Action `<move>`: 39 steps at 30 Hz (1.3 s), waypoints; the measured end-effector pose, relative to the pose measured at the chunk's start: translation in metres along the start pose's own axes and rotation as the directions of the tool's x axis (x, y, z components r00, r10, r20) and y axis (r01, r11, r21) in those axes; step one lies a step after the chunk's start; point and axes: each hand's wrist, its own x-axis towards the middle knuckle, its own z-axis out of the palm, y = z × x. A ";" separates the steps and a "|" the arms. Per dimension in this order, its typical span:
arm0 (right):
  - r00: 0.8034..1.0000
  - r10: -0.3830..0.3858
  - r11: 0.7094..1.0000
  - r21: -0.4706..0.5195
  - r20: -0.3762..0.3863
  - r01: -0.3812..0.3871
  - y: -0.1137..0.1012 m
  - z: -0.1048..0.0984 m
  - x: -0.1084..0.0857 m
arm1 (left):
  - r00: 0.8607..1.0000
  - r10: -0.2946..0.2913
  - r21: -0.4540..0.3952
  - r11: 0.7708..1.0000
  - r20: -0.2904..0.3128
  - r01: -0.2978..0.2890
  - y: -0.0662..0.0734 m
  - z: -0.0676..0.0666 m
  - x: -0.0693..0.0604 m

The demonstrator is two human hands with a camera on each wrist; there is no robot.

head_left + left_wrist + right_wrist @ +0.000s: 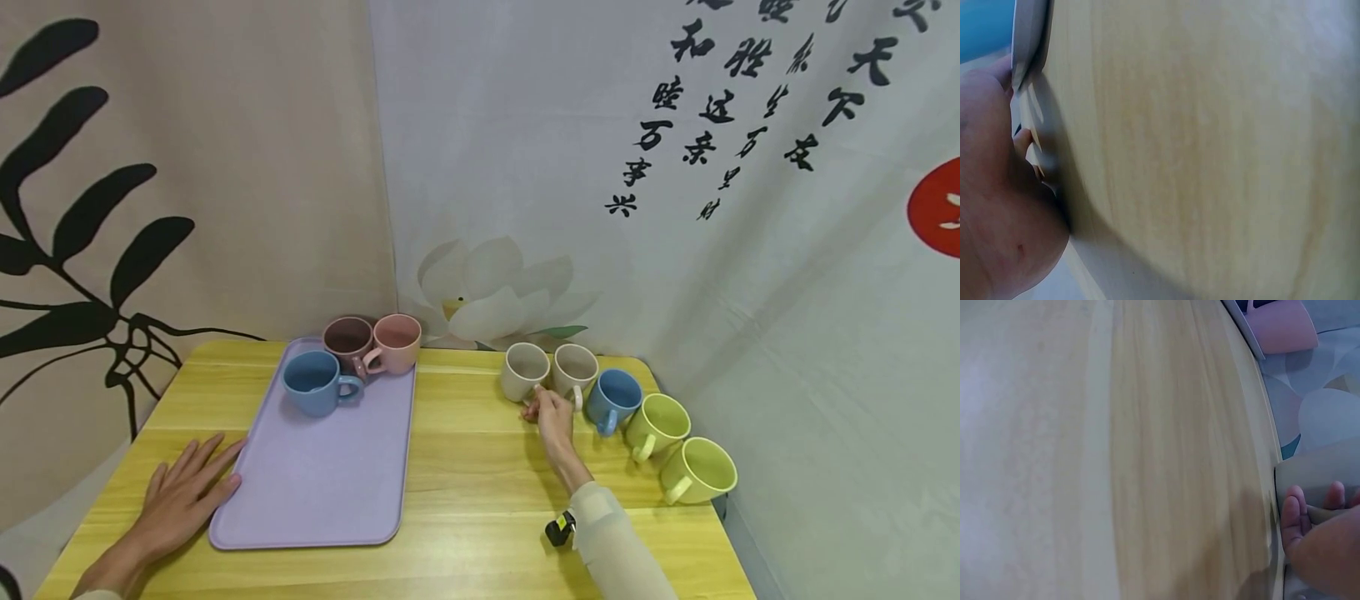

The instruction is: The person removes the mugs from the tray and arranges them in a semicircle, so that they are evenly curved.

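Observation:
My left hand (180,500) lies spread on the table, its fingertips touching the left edge of a lilac tray (315,500). In the left wrist view part of that hand (1004,200) shows beside the tray's rim. At the back right, my right hand (553,417) grips the handle of a light grey mug (522,379), which stands upright on the table. The right wrist view shows fingers (1291,519) curled at the handle, against the mug's side (1319,478). Right beside it stands a second light grey mug (576,367).
On the tray's far end stand a blue mug (311,387), a dark brownish mug (347,337) and a pink mug (397,342). Along the table's right edge are another blue mug (613,398) and two lime-green mugs (656,425). A printed curtain (525,167) hangs behind the table.

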 end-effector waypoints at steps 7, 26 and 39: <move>1.000 -0.019 1.000 -0.002 -0.006 0.019 -0.004 0.000 0.001 | 1.000 -0.002 0.002 1.000 -0.001 0.002 0.000 0.000 0.000; 0.999 -0.043 0.999 -0.018 -0.016 0.043 -0.004 -0.003 -0.004 | 1.000 -0.024 0.004 1.000 0.009 0.024 0.003 -0.001 0.002; 0.998 -0.043 0.996 -0.075 0.042 0.046 0.000 -0.012 -0.012 | 1.000 -0.019 0.003 1.000 0.009 0.019 0.003 -0.002 0.000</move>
